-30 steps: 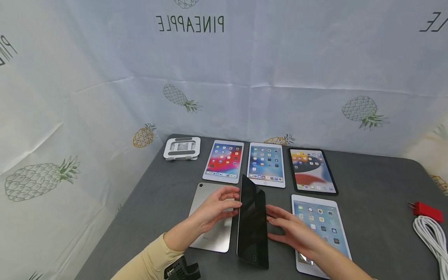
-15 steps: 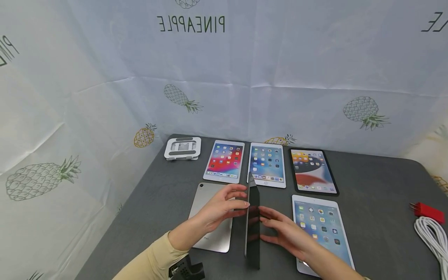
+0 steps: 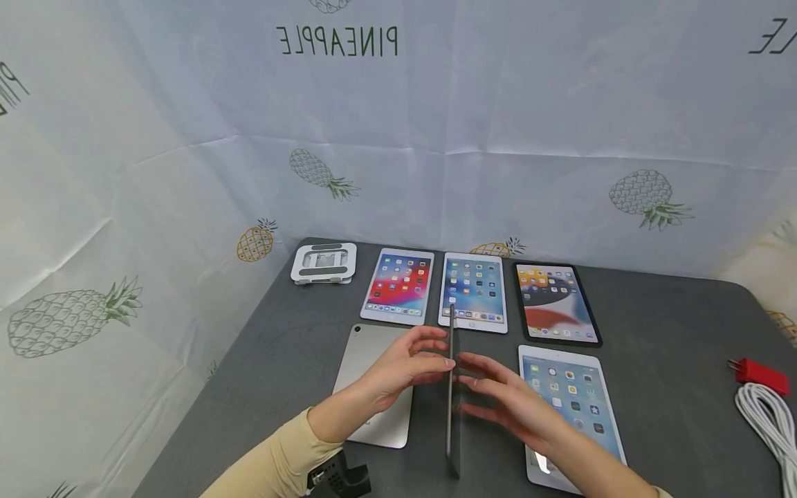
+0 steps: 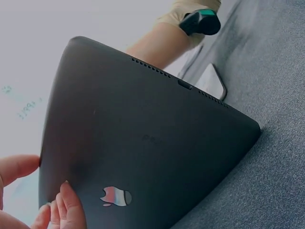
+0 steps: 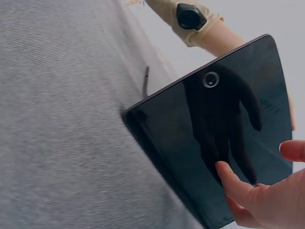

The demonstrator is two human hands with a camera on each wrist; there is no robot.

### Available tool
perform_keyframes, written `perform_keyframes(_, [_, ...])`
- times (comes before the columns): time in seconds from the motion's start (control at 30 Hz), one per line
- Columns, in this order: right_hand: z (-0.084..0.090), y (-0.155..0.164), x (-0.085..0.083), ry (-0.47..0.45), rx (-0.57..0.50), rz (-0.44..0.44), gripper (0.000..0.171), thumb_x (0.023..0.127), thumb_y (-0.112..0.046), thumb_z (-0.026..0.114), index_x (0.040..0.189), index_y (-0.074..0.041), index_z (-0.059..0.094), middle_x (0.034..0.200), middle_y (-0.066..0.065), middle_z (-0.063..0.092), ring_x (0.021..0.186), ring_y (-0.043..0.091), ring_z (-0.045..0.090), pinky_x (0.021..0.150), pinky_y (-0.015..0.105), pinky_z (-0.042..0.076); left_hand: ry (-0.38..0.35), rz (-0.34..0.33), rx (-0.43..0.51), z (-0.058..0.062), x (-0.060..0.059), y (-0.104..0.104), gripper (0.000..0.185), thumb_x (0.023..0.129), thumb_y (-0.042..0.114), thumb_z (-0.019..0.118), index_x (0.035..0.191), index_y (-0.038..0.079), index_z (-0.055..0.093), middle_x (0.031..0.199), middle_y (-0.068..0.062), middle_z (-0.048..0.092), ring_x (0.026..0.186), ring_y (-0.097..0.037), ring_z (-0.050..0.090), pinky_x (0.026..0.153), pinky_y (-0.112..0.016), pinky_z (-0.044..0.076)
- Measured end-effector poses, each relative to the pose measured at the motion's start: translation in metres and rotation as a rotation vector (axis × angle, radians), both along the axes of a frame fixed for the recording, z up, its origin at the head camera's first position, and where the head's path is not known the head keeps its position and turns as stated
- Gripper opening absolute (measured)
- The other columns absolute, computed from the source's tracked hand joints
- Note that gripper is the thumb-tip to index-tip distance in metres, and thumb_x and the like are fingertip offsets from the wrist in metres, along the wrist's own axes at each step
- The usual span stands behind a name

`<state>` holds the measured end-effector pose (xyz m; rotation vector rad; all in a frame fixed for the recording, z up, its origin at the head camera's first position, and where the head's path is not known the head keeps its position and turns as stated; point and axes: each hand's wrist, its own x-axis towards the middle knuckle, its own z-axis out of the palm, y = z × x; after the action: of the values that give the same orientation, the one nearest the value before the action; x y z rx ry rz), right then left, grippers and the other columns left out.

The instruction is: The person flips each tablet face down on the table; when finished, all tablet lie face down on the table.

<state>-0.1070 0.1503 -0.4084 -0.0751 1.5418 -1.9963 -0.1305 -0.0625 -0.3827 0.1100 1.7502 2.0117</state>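
Note:
A black tablet (image 3: 450, 415) stands on its long edge, seen nearly edge-on in the head view. The left wrist view shows its dark back (image 4: 138, 129) with a logo and a charging port; in the right wrist view its glossy screen (image 5: 190, 138) and home button reflect a hand. My left hand (image 3: 398, 370) holds it, thumb at the upper edge and fingertips on the back. On the screen side, my right hand (image 3: 517, 401) has relaxed fingers, with fingertips right at the glass. A silver tablet (image 3: 380, 432) lies face down, partly covered by my left hand.
Two white tablets (image 3: 398, 285) (image 3: 474, 290) and a black-framed one (image 3: 556, 303) lie lit at the back. Another white tablet (image 3: 575, 394) is under my right forearm. A folded stand (image 3: 324, 264), red charger (image 3: 758, 375) and white cable (image 3: 768, 418) sit on the dark table (image 3: 672, 387).
The black tablet has turned from showing its screen at a slant to nearly edge-on upright. My left hand has shifted right with it; my right hand has moved slightly left, then stayed close.

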Motion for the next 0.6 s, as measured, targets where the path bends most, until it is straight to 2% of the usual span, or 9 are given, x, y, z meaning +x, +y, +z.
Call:
perform_keyframes(0.23, [0.014, -0.001, 0.001, 0.085, 0.055, -0.016, 0.061, 0.099, -0.018, 0.056, 0.15, -0.002, 0.027, 0.154, 0.021, 0.025, 0.136, 0.038, 0.034, 0.099, 0.05, 0.046, -0.005, 0.004, -0.011, 0.001, 0.001, 0.002, 0.048, 0.086, 0.007, 0.071, 0.128, 0.0, 0.049, 0.112, -0.011, 0.058, 0.093, -0.016, 0.061, 0.088, -0.038, 0.054])
perform_keyframes(0.6, [0.024, -0.002, 0.004, 0.13, 0.101, -0.047, 0.066, 0.095, -0.019, 0.063, 0.15, -0.005, 0.028, 0.151, 0.019, 0.033, 0.133, 0.032, 0.041, 0.097, 0.044, 0.049, -0.02, -0.017, 0.007, 0.001, 0.002, 0.005, 0.042, 0.089, 0.009, 0.068, 0.126, -0.002, 0.05, 0.112, -0.011, 0.058, 0.094, -0.017, 0.062, 0.089, -0.039, 0.054])
